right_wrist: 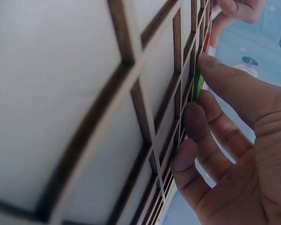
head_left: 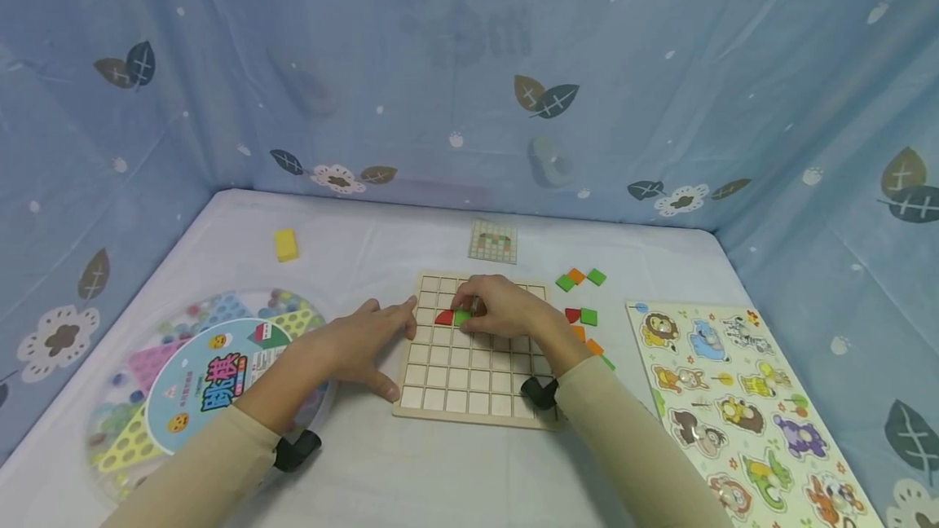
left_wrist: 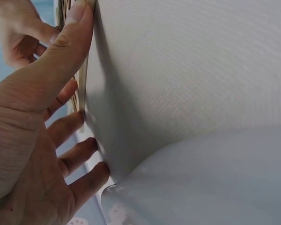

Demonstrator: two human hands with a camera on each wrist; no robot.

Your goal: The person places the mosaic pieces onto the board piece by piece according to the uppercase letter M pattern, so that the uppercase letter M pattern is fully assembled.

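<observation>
A wooden grid board (head_left: 458, 379) with square cells lies in the middle of the table. My right hand (head_left: 506, 305) is over its upper part and pinches a green square tile (head_left: 461, 318) between thumb and index finger, down at the grid. Just left of that tile a red quarter-round tile (head_left: 444, 318) sits in a cell. Along the board's left edge rests my left hand (head_left: 364, 342), its thumb at the lower corner and its fingers spread. In the right wrist view the green tile (right_wrist: 198, 83) shows edge-on between the fingertips, partly hidden by the thumb.
Right of the board lie loose green tiles (head_left: 589, 316), orange tiles (head_left: 580, 336) and a red tile (head_left: 572, 314). A small pattern card (head_left: 493, 241) is behind it. Around are a yellow block (head_left: 286, 244), a round Chinese checkers set (head_left: 198, 381) and an animal puzzle (head_left: 734, 406).
</observation>
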